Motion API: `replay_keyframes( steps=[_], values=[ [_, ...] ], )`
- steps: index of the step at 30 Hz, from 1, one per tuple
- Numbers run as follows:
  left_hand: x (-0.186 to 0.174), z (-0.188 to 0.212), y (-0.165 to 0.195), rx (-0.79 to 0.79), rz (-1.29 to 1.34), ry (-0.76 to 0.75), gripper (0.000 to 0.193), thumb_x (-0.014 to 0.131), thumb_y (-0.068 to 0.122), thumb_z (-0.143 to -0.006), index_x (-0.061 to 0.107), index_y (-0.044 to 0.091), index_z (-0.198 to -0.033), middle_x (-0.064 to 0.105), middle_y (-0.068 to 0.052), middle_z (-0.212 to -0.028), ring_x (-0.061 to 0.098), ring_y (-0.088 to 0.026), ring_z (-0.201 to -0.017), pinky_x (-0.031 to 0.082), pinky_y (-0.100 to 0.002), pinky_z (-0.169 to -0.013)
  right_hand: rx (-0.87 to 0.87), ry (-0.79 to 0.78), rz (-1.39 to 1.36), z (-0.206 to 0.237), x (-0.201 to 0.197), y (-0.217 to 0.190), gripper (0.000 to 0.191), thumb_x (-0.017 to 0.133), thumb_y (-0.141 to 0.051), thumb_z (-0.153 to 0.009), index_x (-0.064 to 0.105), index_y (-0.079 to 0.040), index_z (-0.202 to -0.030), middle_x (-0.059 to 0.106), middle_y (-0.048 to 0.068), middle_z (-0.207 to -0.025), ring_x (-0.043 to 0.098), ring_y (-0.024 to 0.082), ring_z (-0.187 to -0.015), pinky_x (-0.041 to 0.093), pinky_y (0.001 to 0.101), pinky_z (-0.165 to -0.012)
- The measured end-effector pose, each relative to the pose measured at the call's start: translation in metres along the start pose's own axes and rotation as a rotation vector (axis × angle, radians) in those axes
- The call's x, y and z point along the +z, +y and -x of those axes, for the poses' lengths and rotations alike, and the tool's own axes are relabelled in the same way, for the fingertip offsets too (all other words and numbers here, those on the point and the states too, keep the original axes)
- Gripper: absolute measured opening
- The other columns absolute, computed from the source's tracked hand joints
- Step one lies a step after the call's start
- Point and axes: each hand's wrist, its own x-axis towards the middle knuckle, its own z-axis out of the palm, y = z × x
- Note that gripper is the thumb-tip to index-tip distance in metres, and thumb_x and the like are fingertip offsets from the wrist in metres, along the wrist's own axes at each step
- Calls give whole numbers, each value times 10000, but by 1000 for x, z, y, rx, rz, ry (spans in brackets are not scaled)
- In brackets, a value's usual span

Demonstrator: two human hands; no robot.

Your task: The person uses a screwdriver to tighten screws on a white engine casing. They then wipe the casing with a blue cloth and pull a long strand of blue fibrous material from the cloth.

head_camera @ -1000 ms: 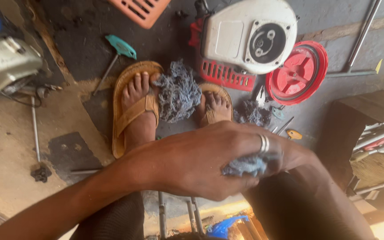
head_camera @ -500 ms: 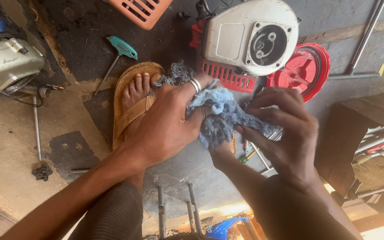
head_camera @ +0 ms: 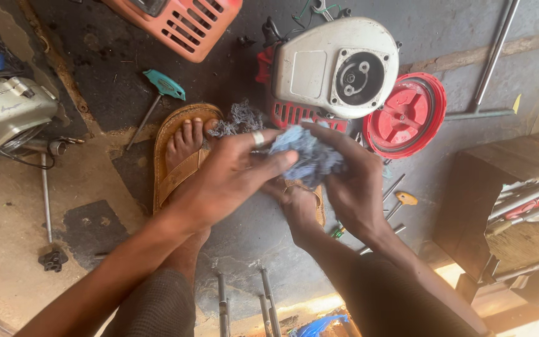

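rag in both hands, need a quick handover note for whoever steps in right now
Left hand: fingers closed on the blue-grey rag, ring on one finger.
Right hand: also gripping the rag, from the other side; both hold it bunched up above the floor.
Around: white engine cover lies just beyond the hands, red round part to its right, orange housing at the top, green-handled tool to the left. A second wad of rag lies by the sandalled foot.
Done: rag picked up and gathered in both hands.
Left: the rag touches none of the parts on the floor.
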Motion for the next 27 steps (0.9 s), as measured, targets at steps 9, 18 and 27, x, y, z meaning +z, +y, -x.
replay_keyframes(
  steps=[9,18,27],
  values=[
    [-27,10,31,102,-272,162,432,750,127,-856,652,36,-1266,731,-156,-1124,736,-238,-878,611,-266,-610,340,-26,-109,10,-2,35,250,502,-107,-1067,709,30,-1100,607,130,-704,482,95,-529,392,279,-470],
    [-2,-10,-3,379,-578,254,180,734,-55,-829,644,-8,-977,705,-127,-987,723,-160,-876,613,-298,-700,344,-136,-789,-18,24,-2,452,642,-118,-967,412,-162,-1353,617,80,-1161,690,187,-1035,605,362,-895],
    [-2,-20,-16,99,-350,197,225,777,8,-772,725,10,-991,767,-68,-865,711,-95,-792,574,-274,-671,-210,-91,108,-9,21,-16,541,782,-12,-888,602,-80,-1393,609,143,-1422,724,286,-1182,628,339,-893]
  ],
)
